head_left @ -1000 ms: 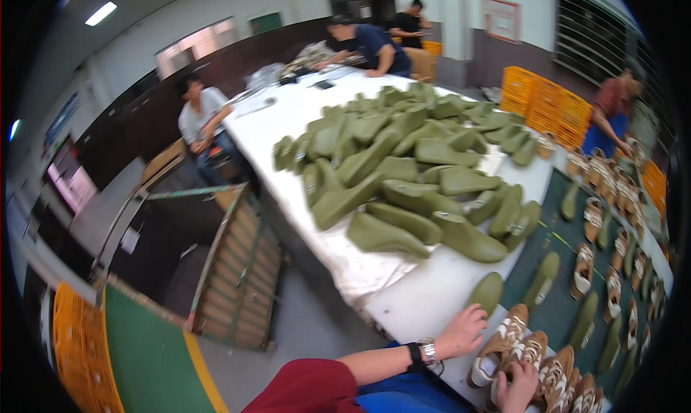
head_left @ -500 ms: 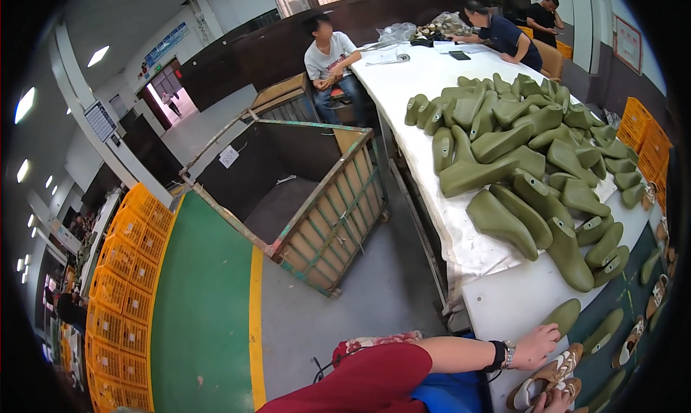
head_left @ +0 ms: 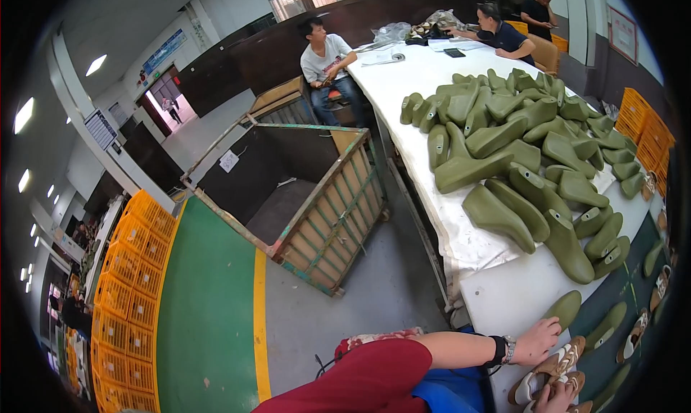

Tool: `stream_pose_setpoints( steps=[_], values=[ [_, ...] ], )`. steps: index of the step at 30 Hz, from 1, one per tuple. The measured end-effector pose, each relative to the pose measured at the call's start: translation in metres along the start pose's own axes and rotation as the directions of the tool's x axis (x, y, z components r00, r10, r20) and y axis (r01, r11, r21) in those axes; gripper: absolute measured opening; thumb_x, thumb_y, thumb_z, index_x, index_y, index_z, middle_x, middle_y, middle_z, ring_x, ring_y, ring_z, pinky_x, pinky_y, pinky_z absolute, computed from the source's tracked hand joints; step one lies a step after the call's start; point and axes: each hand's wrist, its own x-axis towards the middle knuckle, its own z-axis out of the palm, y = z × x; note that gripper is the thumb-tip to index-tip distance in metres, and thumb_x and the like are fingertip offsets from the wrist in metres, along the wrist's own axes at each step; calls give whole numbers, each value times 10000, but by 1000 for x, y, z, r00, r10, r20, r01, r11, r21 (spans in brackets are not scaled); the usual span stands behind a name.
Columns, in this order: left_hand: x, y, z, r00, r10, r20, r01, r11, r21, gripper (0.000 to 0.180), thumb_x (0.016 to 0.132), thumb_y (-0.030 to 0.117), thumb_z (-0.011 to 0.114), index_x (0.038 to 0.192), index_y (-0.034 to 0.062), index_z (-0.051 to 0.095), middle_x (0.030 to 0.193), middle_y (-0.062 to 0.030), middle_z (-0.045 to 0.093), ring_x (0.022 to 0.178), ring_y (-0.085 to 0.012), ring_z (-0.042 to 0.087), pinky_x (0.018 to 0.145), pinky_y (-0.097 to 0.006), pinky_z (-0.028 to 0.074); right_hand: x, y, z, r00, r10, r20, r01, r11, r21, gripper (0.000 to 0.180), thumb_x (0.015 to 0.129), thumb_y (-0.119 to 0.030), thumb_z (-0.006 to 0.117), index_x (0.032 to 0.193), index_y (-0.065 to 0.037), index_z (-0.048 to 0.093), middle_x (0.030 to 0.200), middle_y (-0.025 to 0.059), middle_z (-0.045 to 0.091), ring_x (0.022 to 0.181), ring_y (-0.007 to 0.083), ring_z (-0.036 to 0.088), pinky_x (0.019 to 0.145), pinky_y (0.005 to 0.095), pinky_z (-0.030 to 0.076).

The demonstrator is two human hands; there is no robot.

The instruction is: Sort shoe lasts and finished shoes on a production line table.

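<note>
My left hand (head_left: 536,341), with a watch and black band at the wrist, has its fingers bent against the lower end of a green shoe last (head_left: 565,309) on the white table edge. Just below, my right hand (head_left: 555,398) grips a brown and white shoe (head_left: 574,381), partly cut off by the lower rim of the picture. A second brown and white shoe (head_left: 565,357) lies against it, beneath my left hand. Beside them, another green last (head_left: 606,327) lies on the dark green belt.
A large heap of green lasts (head_left: 504,136) covers much of the white table (head_left: 425,161). More shoes (head_left: 633,335) lie along the belt. A wheeled bin (head_left: 327,219) stands left of the table, orange crates (head_left: 129,298) farther left. Several people sit or stand beyond.
The view has shifted slightly. Both hands keep nearly the same places at the last and the shoes. At the far table, the person in dark blue has raised their head.
</note>
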Motion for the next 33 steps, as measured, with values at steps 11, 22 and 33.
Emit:
stream_pose_setpoints(
  steps=[11, 22, 33],
  values=[
    [3, 16, -20, 997, 40, 69, -42, 999, 20, 199, 728, 100, 608, 910, 27, 579, 1096, -145, 512, 1180, -383, 398, 984, -456, 344, -9, 2, 25, 978, 123, -168, -92, 979, 180, 205, 670, -179, 699, 829, -60, 650, 867, 119, 568, 881, 317, 520, 768, 418, 415],
    [2, 13, -24, 984, 92, 152, -80, 993, -83, 259, 765, 118, 600, 1007, 29, 573, 1132, -155, 508, 1181, -388, 397, 1009, -449, 330, -13, 3, 20, 996, 60, -58, -53, 992, 115, 261, 665, -207, 716, 883, -75, 659, 911, 105, 582, 905, 306, 540, 764, 410, 441],
    [3, -122, -167, 958, 9, 286, -91, 957, 277, 491, 769, 189, 671, 1204, 38, 498, 1219, -221, 482, 1165, -419, 424, 1012, -454, 346, 39, 19, -155, 915, -236, 329, 232, 971, 51, 284, 726, -167, 675, 980, -54, 617, 882, 141, 617, 822, 325, 599, 731, 405, 490]
  ],
)
